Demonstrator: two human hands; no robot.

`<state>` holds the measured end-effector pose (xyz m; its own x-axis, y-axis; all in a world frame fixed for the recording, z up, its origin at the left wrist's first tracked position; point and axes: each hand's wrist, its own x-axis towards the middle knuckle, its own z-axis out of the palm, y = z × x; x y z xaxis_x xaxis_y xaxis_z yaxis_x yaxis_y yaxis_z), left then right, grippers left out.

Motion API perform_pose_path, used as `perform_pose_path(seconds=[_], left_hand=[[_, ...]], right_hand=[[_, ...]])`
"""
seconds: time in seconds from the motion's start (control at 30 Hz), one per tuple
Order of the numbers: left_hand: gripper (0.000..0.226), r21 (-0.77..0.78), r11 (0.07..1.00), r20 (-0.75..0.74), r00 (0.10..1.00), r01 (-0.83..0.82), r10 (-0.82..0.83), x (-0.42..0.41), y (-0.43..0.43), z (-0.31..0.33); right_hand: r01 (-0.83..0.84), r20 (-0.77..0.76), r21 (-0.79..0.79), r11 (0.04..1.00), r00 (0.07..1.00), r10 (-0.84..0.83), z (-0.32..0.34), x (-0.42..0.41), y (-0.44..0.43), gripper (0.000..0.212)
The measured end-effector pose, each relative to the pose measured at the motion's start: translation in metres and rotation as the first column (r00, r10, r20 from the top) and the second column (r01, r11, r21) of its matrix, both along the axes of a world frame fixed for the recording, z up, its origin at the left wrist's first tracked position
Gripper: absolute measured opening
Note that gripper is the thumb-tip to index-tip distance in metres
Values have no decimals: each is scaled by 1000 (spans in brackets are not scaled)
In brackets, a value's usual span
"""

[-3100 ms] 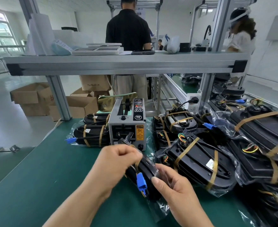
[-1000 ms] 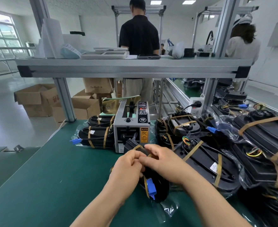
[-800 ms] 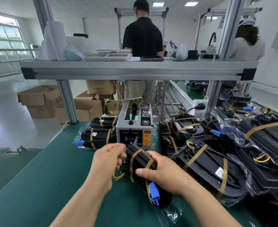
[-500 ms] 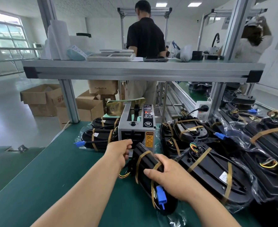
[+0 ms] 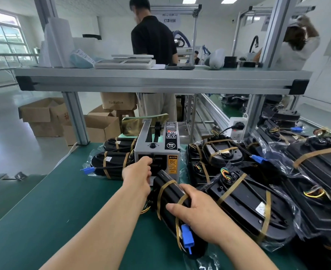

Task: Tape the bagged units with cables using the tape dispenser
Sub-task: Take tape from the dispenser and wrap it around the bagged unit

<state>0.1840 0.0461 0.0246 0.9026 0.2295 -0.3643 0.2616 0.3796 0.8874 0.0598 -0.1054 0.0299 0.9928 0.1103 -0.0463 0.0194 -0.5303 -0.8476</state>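
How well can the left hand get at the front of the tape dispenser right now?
Yes, it seems: the left hand is right at the front opening of the tape dispenser, nothing between them. The right hand holds the bagged unit lower down, apparently clear of it.

Black bagged unit (image 5: 172, 199) – tan tape bands (image 5: 165, 187); green mat (image 5: 43, 211).

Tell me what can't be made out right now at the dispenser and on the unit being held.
Head view only:
- Tape dispenser outlet: the left hand covers it, so a tape strip or a pinch cannot be told.
- Bagged unit: the right hand grips and hides its middle.
- Caution label: print too small.
- Taped units at right: cut off by the frame edge.
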Motion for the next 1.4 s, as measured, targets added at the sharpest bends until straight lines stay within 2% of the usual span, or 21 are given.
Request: perform_pose_path(seconds=[0.03, 0.13, 0.2, 0.3, 0.7, 1.2, 1.3, 1.4], left_hand=[[23, 34, 999, 42, 999, 18, -20, -8, 5, 4], [20, 197, 957, 151, 958, 214, -246, -35, 19, 12], [16, 345, 891, 145, 922, 294, -360, -50, 25, 13], [15, 475, 824, 109, 909, 309, -403, -57, 27, 12], [16, 448, 863, 150, 931, 235, -332, -58, 21, 10], [21, 518, 852, 206, 956, 73, -207, -58, 13, 1], [20, 544, 837, 196, 959, 66, -203, -58, 13, 1], [17, 618, 784, 182, 958, 63, -221, -58, 14, 0]], right_hand=[[3, 0, 9, 1000, 1000, -3, -1, 0, 0, 19], [12, -6, 44, 999, 1000, -12, -3, 1, 2, 20], [17, -3, 35, 999, 1000, -17, -4, 2, 3, 20], [19, 13, -1, 1000, 1000, -19, -5, 1, 6, 21], [24, 40, -76, 997, 999, -21, -6, 0, 10, 23], [20, 45, -89, 996, 999, -16, -5, 0, 11, 25], [17, 43, -96, 995, 999, -13, -4, 0, 11, 27], [17, 45, -101, 995, 999, -13, -4, 0, 11, 27]])
